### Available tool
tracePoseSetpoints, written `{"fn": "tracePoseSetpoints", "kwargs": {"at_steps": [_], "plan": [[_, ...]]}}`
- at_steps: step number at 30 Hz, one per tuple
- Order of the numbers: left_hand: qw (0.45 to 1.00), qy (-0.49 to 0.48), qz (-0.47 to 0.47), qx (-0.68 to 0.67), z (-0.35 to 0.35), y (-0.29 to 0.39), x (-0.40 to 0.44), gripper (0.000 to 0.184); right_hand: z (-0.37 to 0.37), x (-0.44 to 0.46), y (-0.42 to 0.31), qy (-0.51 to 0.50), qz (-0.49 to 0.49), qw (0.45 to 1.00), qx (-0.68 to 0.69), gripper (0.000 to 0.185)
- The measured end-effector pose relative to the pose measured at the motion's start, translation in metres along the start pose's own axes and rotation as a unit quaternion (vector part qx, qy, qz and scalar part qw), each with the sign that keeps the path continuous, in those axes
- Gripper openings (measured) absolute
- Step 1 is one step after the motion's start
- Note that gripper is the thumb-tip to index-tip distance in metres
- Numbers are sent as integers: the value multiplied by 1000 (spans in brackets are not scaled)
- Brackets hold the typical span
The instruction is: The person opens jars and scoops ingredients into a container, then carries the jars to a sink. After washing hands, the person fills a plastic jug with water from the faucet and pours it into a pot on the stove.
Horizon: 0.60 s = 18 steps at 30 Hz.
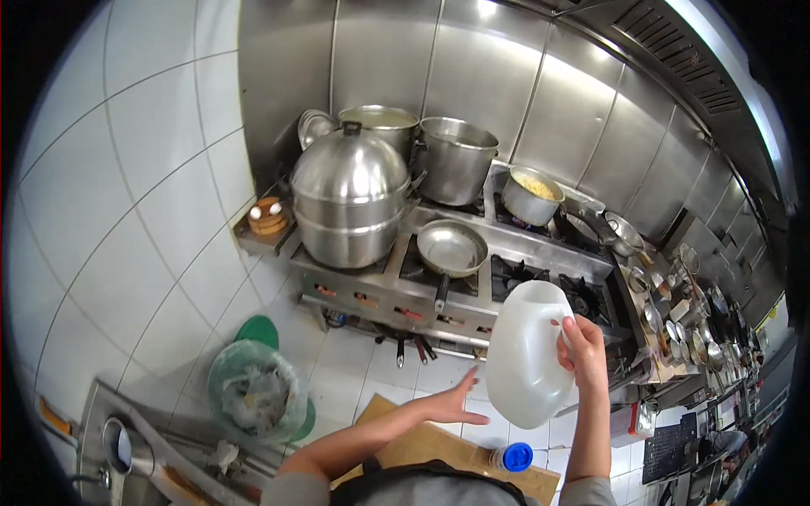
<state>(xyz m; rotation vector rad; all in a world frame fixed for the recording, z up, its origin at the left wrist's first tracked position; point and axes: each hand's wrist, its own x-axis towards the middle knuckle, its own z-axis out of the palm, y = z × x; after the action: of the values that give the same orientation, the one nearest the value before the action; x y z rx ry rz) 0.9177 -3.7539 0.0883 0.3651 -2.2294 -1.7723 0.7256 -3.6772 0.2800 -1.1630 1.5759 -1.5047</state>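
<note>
My right hand (582,347) is closed around the handle of a translucent white plastic jug (525,363), held up in front of the stove. The jug's mouth is not visible. Left of the jug, my left hand (456,403) is stretched out with fingers apart, holding nothing. A gap separates it from the jug. Below both hands, close to my body, is a small container with a blue lid (516,457); I cannot tell what it rests on.
On the stove (413,282) stand a domed steamer pot (350,207), a stockpot (458,160), a frying pan (452,247) and a saucepan of yellow food (533,194). A lined green bin (257,392) is at lower left. Utensils crowd the right-hand counter (666,367).
</note>
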Motion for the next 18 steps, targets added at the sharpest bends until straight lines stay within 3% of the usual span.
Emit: {"fn": "tracePoseSetpoints", "kwargs": {"at_steps": [4, 11, 14, 15, 18], "plan": [[979, -14, 189, -69, -19, -29, 121, 117, -23, 60, -9, 7, 4, 1000, -6, 38], [961, 113, 240, -82, -71, -10, 226, 105, -35, 189, -31, -15, 12, 997, -70, 29], [961, 133, 238, -52, -127, -7, 276, 100, -37, 270, -37, -28, 2, 995, -97, 26], [966, 143, 213, 26, -149, -3, 289, 95, -34, 297, -40, -28, -17, 992, -120, 25], [953, 130, 229, -149, -208, 10, 335, 92, -24, 381, -51, -18, -56, 970, -236, 28]]}}
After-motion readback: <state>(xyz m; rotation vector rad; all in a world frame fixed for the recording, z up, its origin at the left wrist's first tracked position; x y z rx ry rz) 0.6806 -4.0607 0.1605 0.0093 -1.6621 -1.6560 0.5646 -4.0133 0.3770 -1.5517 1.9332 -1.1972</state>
